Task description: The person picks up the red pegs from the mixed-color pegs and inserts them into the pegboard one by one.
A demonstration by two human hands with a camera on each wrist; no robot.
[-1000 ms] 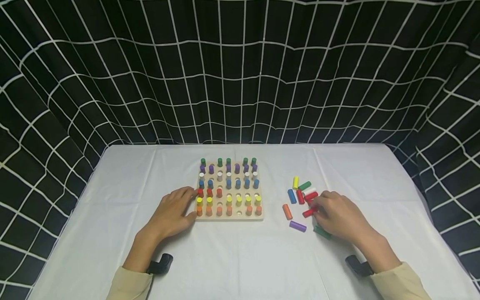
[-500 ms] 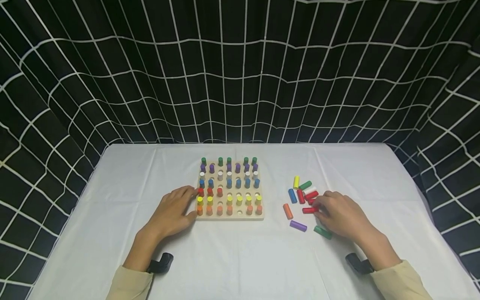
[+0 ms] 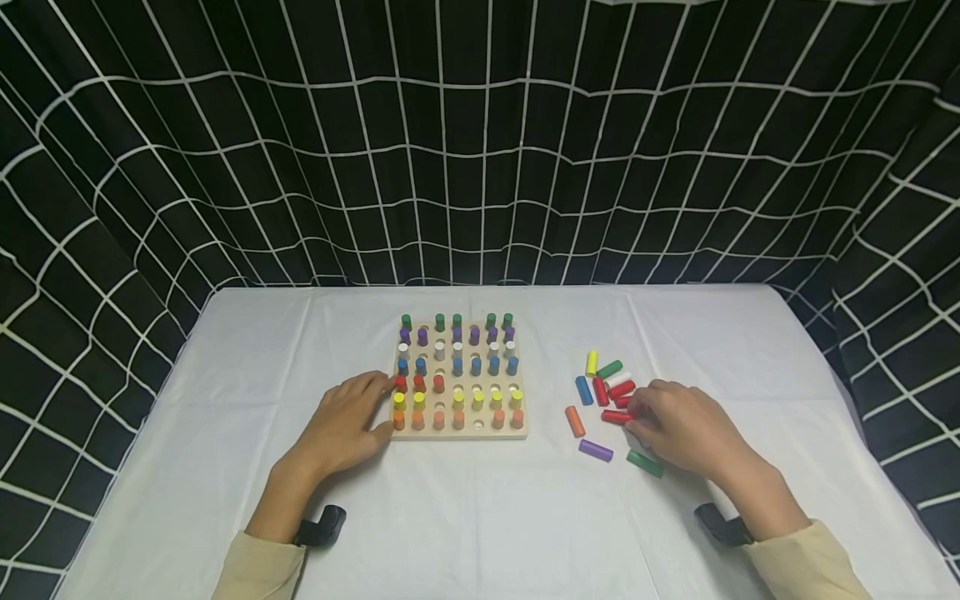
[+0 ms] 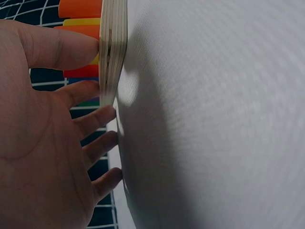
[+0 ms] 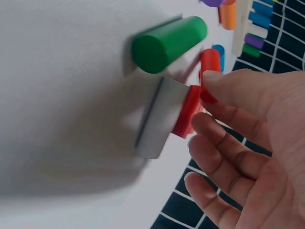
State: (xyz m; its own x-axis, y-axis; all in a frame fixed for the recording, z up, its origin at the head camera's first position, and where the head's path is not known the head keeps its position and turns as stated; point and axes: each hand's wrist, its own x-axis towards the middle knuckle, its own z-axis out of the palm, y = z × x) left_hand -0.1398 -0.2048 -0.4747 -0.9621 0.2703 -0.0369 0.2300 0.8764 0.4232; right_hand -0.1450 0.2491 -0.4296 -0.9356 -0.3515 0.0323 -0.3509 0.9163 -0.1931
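At the left edge of a wooden pegboard [image 3: 465, 434], my left hand [image 3: 341, 429] rests with fingers spread loosely. The left wrist view has its thumb and index finger touching the board's side [image 4: 113, 47]. Upright rows of coloured pegs fill much of the board; some holes are bare. Over the loose pegs on the right, my right hand [image 3: 682, 429] pinches a red peg [image 3: 615, 417] between thumb and index finger. In the right wrist view that red peg [image 5: 209, 59] tilts beside the thumb, while a green peg [image 5: 169, 45] and a white peg [image 5: 162, 117] lie below.
Loose pegs lie around the right hand: yellow [image 3: 592, 363], blue [image 3: 584, 390], orange [image 3: 574, 421], purple [image 3: 596, 451], green [image 3: 645, 463] and several reds. A white cloth [image 3: 480, 517] covers the table, and a black gridded curtain [image 3: 480, 167] hangs behind.
The red peg at my right fingertips has swung from slanted to nearly level and shifted slightly away from me. The left hand stays at the board.
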